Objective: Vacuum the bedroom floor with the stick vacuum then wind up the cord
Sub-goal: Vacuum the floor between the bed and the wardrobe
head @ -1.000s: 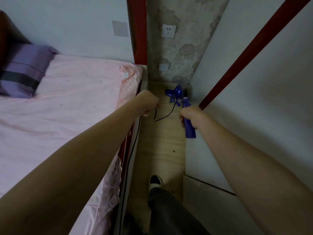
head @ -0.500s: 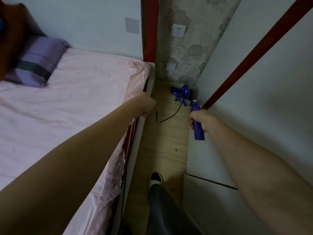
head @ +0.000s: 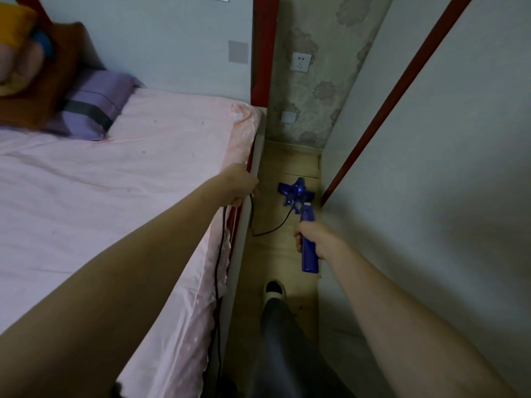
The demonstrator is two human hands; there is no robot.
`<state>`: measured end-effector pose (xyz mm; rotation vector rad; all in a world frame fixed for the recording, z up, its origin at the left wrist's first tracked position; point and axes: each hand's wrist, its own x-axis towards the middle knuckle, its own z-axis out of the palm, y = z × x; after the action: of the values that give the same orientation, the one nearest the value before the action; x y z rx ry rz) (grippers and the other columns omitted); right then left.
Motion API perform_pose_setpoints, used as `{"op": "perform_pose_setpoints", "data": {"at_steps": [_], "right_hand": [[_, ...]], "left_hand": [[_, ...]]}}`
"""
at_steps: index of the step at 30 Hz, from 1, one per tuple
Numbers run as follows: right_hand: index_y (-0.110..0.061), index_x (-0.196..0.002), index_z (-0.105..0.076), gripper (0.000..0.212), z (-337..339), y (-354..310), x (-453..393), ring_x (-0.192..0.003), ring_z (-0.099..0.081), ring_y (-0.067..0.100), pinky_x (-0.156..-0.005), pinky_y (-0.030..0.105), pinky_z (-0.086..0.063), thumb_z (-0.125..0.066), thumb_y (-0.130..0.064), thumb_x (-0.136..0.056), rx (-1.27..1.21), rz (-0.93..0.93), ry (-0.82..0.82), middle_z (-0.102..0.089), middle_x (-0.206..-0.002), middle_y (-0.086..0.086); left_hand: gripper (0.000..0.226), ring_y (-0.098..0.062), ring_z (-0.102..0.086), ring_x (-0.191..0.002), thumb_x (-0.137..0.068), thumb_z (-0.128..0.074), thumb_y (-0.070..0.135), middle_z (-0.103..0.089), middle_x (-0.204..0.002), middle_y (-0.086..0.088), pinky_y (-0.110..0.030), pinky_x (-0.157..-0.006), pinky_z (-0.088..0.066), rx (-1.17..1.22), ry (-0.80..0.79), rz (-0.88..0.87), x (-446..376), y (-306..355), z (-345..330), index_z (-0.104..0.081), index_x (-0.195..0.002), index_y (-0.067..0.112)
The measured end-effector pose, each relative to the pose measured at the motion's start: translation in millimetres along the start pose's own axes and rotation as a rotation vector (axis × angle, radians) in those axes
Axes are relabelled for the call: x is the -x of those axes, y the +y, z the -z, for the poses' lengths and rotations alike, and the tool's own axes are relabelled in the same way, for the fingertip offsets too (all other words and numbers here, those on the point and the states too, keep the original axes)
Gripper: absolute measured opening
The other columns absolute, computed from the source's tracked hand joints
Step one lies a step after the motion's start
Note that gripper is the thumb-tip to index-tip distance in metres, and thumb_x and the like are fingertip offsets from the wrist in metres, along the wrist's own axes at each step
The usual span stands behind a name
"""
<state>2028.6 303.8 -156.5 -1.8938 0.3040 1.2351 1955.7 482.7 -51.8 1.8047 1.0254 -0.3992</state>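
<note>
Down at twelve o'clock from my feet, between the bed (head: 143, 173) and the wall (head: 431, 196), the vacuum (head: 297, 193) sits with its blue head on the floor (head: 275, 254) of the narrow strip. My right hand (head: 314, 239) is curled tight round the handle (head: 309, 248), which slants back toward me. My left hand (head: 240, 185), out at eleven o'clock by the bed's edge, pinches the cord (head: 267, 229); from there it droops in a slack loop across the floor to the vacuum, and its other run trails back along the side of the bed toward seven o'clock.

I judge the vacuum light enough for one hand, stiff along its length, and the smooth plastic handle the proper place to hold it. The cord is thin and limp and will likely snag on the bed frame or creep under the head, so I hold it up and aside. A socket (head: 301, 62) shows on the far wall at twelve. Floor work looks unfinished; winding comes later.
</note>
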Motion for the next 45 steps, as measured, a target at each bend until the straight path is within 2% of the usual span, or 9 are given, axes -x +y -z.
{"op": "perform_pose_setpoints", "data": {"at_steps": [6, 10, 15, 19, 26, 31, 33, 42, 45], "right_hand": [[-0.006, -0.099, -0.057, 0.016, -37, 86, 68, -0.054, -0.054, 0.016, -0.049, 0.029, -0.046, -0.060, -0.004, -0.083, 0.008, -0.002, 0.031, -0.057, -0.067, 0.006], [-0.007, -0.097, -0.057, 0.012, -53, 125, 117, -0.055, -0.054, 0.015, -0.051, 0.027, -0.047, -0.060, -0.006, -0.086, 0.037, -0.036, 0.043, -0.058, -0.068, 0.006], [-0.007, -0.103, -0.055, 0.020, -63, 159, 163, -0.054, -0.056, 0.015, -0.051, 0.027, -0.048, -0.062, -0.006, -0.083, 0.012, -0.064, 0.019, -0.060, -0.070, 0.006], [-0.007, -0.103, -0.056, 0.022, -61, 177, 176, -0.050, -0.056, 0.014, -0.046, 0.024, -0.048, -0.062, -0.005, -0.082, 0.011, -0.059, 0.019, -0.060, -0.066, 0.005], [-0.007, -0.105, -0.054, 0.023, -57, 178, 155, -0.059, -0.057, 0.019, -0.054, 0.030, -0.050, -0.061, -0.003, -0.083, 0.019, -0.012, 0.043, -0.060, -0.076, 0.009], [-0.007, -0.099, -0.054, 0.019, -42, 165, 121, -0.058, -0.055, 0.020, -0.056, 0.032, -0.049, -0.059, 0.000, -0.081, 0.036, -0.001, 0.031, -0.058, -0.074, 0.010], [-0.006, -0.103, -0.055, 0.024, -35, 158, 105, -0.059, -0.055, 0.020, -0.059, 0.033, -0.049, -0.059, -0.001, -0.080, 0.058, 0.006, 0.019, -0.058, -0.076, 0.010], [-0.007, -0.113, -0.053, 0.032, -36, 149, 66, -0.061, -0.054, 0.018, -0.054, 0.031, -0.047, -0.060, -0.005, -0.082, 0.017, 0.074, -0.034, -0.058, -0.088, 0.011], [-0.008, -0.104, -0.054, 0.024, -43, 167, 79, -0.061, -0.055, 0.018, -0.054, 0.030, -0.048, -0.060, -0.006, -0.081, 0.025, 0.065, -0.054, -0.058, -0.083, 0.011]], "left_hand": [[0.027, -0.013, -0.031, -0.043, -0.099, -0.046, 0.013, -0.045, -0.062, -0.011, -0.018, -0.035, -0.029, -0.074, -0.069, -0.082, 68, -48, -21, -0.062, -0.112, -0.005], [0.030, -0.015, -0.049, -0.055, -0.095, -0.052, 0.013, -0.066, -0.105, -0.019, -0.026, -0.052, -0.044, -0.178, -0.076, -0.154, 100, -67, -40, -0.059, -0.118, -0.005], [0.021, -0.014, -0.045, -0.053, -0.096, -0.051, 0.016, -0.049, -0.067, -0.004, -0.026, -0.050, -0.041, -0.177, -0.121, -0.147, 129, -82, -58, -0.062, -0.104, 0.000], [0.025, -0.014, -0.037, -0.046, -0.100, -0.045, 0.017, -0.047, -0.064, -0.006, -0.024, -0.044, -0.035, -0.107, -0.147, -0.139, 140, -93, -67, -0.065, -0.088, 0.006], [0.015, -0.013, -0.040, -0.048, -0.095, -0.053, 0.016, -0.047, -0.064, -0.006, -0.023, -0.046, -0.036, -0.089, -0.119, -0.069, 155, -104, -76, -0.061, -0.090, 0.004], [0.032, -0.016, -0.035, -0.047, -0.097, -0.049, 0.017, -0.054, -0.076, -0.014, -0.020, -0.035, -0.031, -0.010, -0.060, 0.047, 155, -121, -80, -0.055, -0.118, -0.007], [0.031, -0.018, -0.033, -0.048, -0.095, -0.052, 0.009, -0.045, -0.071, -0.013, -0.014, -0.030, -0.028, 0.024, -0.018, 0.075, 158, -127, -81, -0.054, -0.120, -0.008], [0.028, -0.019, -0.029, -0.046, -0.097, -0.048, 0.008, -0.035, -0.062, -0.008, -0.020, -0.037, -0.026, 0.090, 0.040, 0.148, 164, -135, -89, -0.058, -0.115, -0.010], [0.020, -0.017, -0.036, -0.048, -0.097, -0.048, 0.010, -0.040, -0.063, -0.007, -0.022, -0.036, -0.032, 0.051, 0.037, 0.159, 172, -144, -98, -0.063, -0.096, -0.004]]}}
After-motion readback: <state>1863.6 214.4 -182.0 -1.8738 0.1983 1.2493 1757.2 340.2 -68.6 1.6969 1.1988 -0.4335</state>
